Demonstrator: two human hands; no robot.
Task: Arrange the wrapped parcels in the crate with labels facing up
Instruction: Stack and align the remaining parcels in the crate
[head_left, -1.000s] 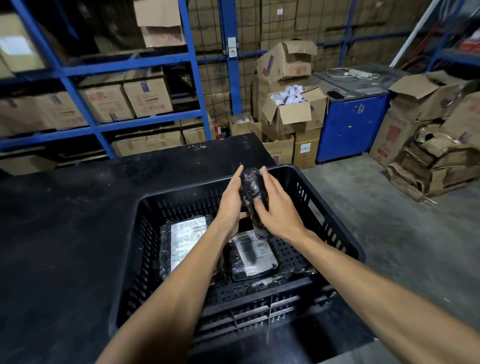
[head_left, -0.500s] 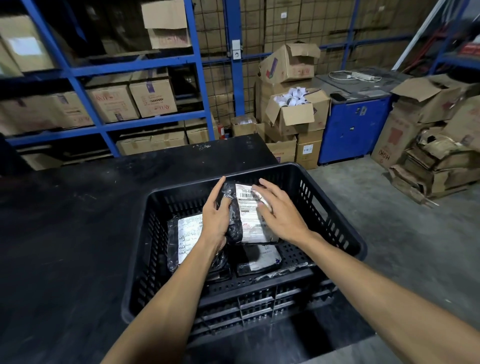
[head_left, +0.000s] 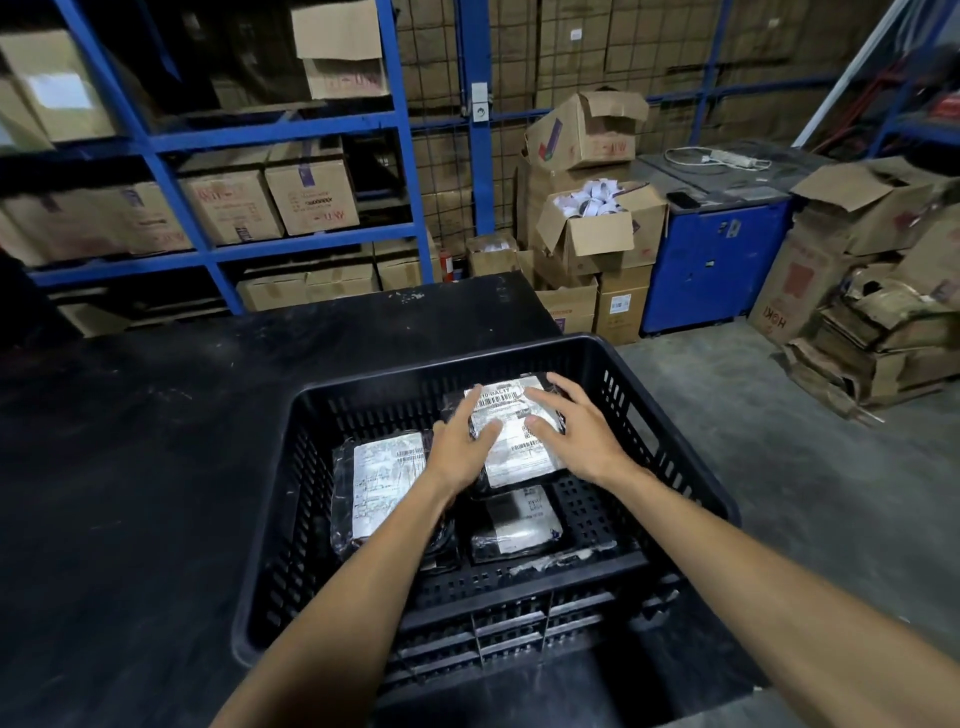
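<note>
Both hands, left hand (head_left: 457, 448) and right hand (head_left: 576, 434), are lying flat with fingers spread on the far parcel (head_left: 511, 441) in the black crate (head_left: 670, 447). Two other parcels (head_left: 382, 483) are lying nearer, labels up.

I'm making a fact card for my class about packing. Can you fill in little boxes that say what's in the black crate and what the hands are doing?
Place: storeroom with blue shelves of cardboard boxes
Crate: black crate on a dark table
Parcels seen: three, black wrap, white labels
Far parcel: label up, under both hands
Left parcel: label up, partly hidden by the left arm
Near parcel: label up, lying flat
Left hand: flat on the far parcel, fingers spread
Right hand: flat on the far parcel, fingers spread
</note>
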